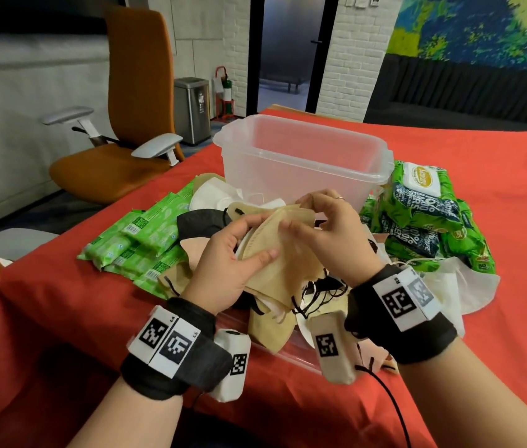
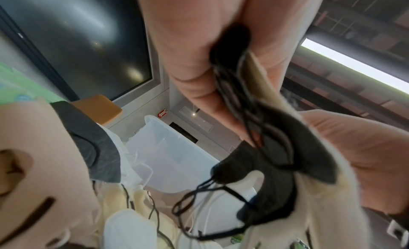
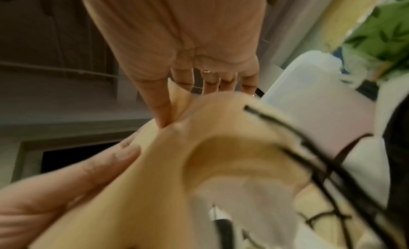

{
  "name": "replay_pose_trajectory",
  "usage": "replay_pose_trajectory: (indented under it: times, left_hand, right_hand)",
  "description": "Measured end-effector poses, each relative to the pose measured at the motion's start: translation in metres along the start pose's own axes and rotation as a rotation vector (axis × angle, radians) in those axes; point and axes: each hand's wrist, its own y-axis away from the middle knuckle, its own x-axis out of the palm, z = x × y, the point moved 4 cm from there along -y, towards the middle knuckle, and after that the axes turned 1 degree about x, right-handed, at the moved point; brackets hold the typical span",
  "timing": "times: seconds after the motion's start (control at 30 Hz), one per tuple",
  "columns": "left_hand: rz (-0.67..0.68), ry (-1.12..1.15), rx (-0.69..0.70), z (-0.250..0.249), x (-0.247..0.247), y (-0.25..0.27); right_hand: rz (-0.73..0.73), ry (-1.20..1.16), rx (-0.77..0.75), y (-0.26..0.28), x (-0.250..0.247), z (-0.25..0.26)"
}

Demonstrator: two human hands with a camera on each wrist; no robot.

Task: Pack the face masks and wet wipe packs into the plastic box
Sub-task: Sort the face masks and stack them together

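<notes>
Right now both hands grasp one tan face mask (image 1: 279, 250) above the loose pile on the desk (image 1: 481, 176): the left hand (image 1: 223, 270) cups it from below with the thumb on top, while the right hand (image 1: 330, 234) pinches its upper edge. Soft, light and floppy, it probably handles best held by the folded body — the black ear loops (image 2: 250, 109) tangle easily. The plastic box (image 1: 300, 156) stands just behind, seemingly unfilled. Green wet wipe packs (image 1: 423, 211) lie on both sides. Masks lower in the pile are partly hidden, and both wrist views are blurred.

Tan masks (image 1: 275, 250) in-hand; box (image 1: 300, 156) upright.
</notes>
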Motion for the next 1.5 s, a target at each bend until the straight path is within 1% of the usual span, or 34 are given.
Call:
replay_pose_trajectory:
  times: [0.03,0.1,0.17,0.23,0.33,0.4,0.47,0.53,0.57,0.6,0.67,0.73,0.87,0.9,0.97,1.03,1.17,1.27,1.3,1.4,1.5]
  left_hand:
    - [0.009,-0.014,0.023,0.000,0.000,0.000]
    - [0.020,-0.040,0.041,0.001,0.000,0.000]
    - [0.041,-0.059,0.034,0.003,-0.001,0.000]
    - [0.063,-0.115,0.038,0.006,-0.001,0.000]
    - [0.060,-0.181,0.057,0.008,-0.001,0.000]
    - [0.038,-0.201,0.071,0.009,-0.002,0.001]
    - [0.030,-0.220,0.085,0.009,-0.003,0.001]
    - [0.051,-0.205,0.054,0.011,-0.004,0.001]
    - [0.063,-0.199,0.034,0.012,-0.003,0.001]
    - [0.074,-0.196,0.020,0.012,-0.003,0.001]
    - [0.093,-0.194,0.007,0.013,-0.001,0.000]
    - [0.103,-0.175,0.000,0.013,0.000,0.001]
    - [0.145,-0.159,0.009,0.011,0.003,0.001]
    - [0.155,-0.155,0.009,0.011,0.003,0.002]
    - [0.166,-0.144,0.006,0.012,0.004,0.002]
    - [0.177,-0.127,0.006,0.013,0.004,0.001]
    - [0.187,-0.099,-0.007,0.016,0.003,0.001]
    - [0.178,-0.100,-0.012,0.018,0.000,0.000]
    - [0.161,-0.094,-0.015,0.018,-0.001,0.000]
    - [0.105,-0.033,-0.035,0.017,-0.005,0.000]
    - [0.082,-0.010,-0.076,0.017,-0.011,-0.001]
  right_hand:
    - [0.021,0.070,-0.039,0.000,0.000,0.003]
    - [0.117,0.187,-0.116,0.002,0.001,0.009]
    - [0.209,0.303,-0.166,0.003,0.002,0.013]
    - [0.272,0.436,-0.198,0.003,0.005,0.013]
    - [0.276,0.514,-0.268,0.001,0.008,0.011]
    - [0.249,0.503,-0.318,0.001,0.008,0.010]
    - [0.215,0.503,-0.405,0.003,0.008,0.010]
    - [0.220,0.427,-0.463,0.007,0.006,0.014]
    - [0.239,0.340,-0.438,0.008,0.005,0.016]
    - [0.246,0.244,-0.377,0.007,0.003,0.015]
    - [0.226,0.108,-0.195,0.003,0.000,0.008]
    - [0.228,0.040,-0.067,-0.003,-0.001,-0.002]
    - [0.344,0.198,0.000,-0.007,0.003,-0.013]
    - [0.343,0.222,-0.002,-0.007,0.003,-0.013]
    - [0.274,0.214,-0.028,-0.006,0.001,-0.009]
    - [0.197,0.141,-0.033,-0.008,-0.002,-0.007]
    - [0.107,-0.075,0.042,-0.012,-0.005,-0.011]
    - [-0.048,-0.165,0.092,-0.016,-0.012,-0.018]
    - [-0.114,-0.157,0.089,-0.016,-0.017,-0.019]
    - [-0.272,-0.001,0.039,-0.017,-0.034,-0.021]
    - [-0.322,0.014,0.048,-0.019,-0.048,-0.025]
